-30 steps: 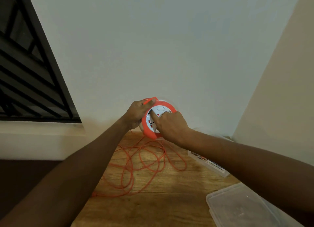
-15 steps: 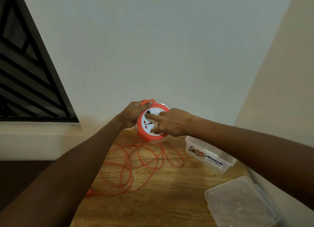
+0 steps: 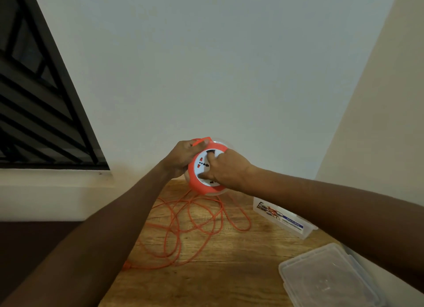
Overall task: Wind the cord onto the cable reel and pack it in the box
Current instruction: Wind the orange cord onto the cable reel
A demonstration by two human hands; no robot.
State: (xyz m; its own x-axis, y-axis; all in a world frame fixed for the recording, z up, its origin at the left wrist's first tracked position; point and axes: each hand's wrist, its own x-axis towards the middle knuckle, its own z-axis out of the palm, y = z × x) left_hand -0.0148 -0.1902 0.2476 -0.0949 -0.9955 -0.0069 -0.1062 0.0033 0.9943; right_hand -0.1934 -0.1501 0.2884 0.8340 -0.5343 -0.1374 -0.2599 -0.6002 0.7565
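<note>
Cable reel [image 3: 199,180]: orange rim, white face with black socket holes and small red marks. Cord [image 3: 183,228]: orange throughout. Counter [image 3: 206,281]: brown wood grain. Box [image 3: 283,219]: clear plastic, label in blue, red and white. Lid [image 3: 325,277]: clear, colourless. Wall [image 3: 206,65]: plain pale grey-white. Window grille [image 3: 34,88]: black bars.
</note>
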